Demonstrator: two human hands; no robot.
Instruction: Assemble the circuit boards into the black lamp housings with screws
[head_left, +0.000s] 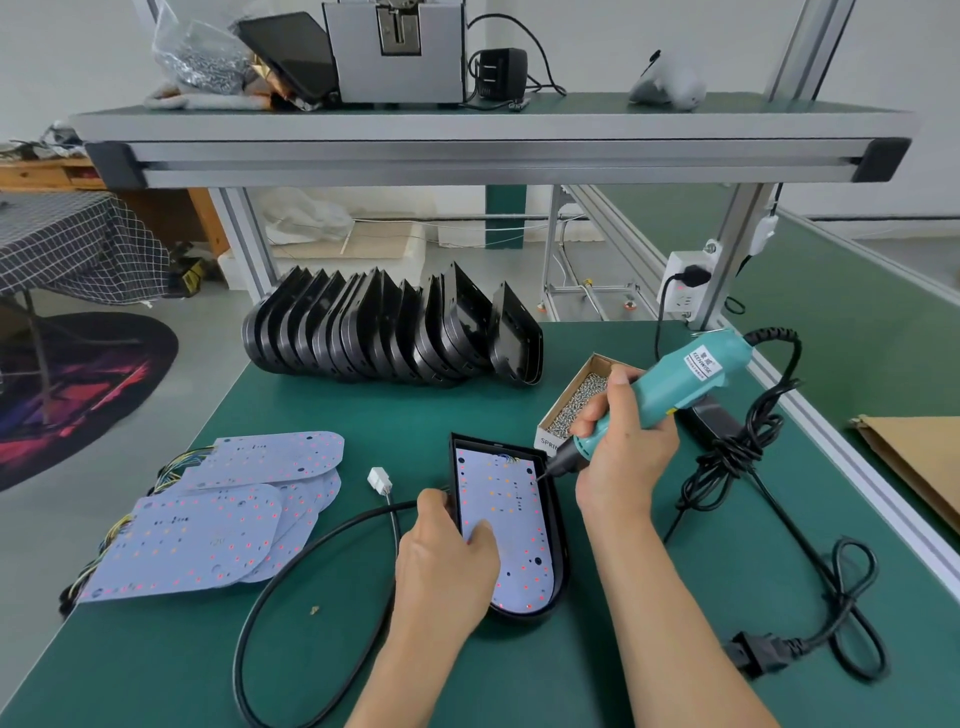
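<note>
Clearly, our right hand (626, 441) was wrapped around the teal plastic electric screwdriver (660, 397), its dark tip angled down to the right edge of the white LED-dotted circuit board (506, 519) in the lower centre of the frame. Our left hand (447, 566) pressed that board down with the thumb on its face, while the fingers curled over the left wall of the black D-shaped plastic lamp housing (558, 545) that held it.

We judged the board thin, light and slightly flexible, best held flat near the screw point and kept off the LEDs; the housing looked rigid and light enough to skid on the green bench mat (337, 400) unless pinned.

Just beyond the screwdriver, right of centre, sat the open cardboard box of small silver screws (576, 402). Behind it, at mid-frame, leaned the row of empty black lamp housings (389, 332). At lower left lay the fanned stack of spare white circuit boards with coloured wire tails (228, 514). A looping black cable with a white connector (306, 545) lay close by our left wrist, and the screwdriver's tangled black power cord (737, 447) crowded the right side; either, we thought, could snag a move.
</note>
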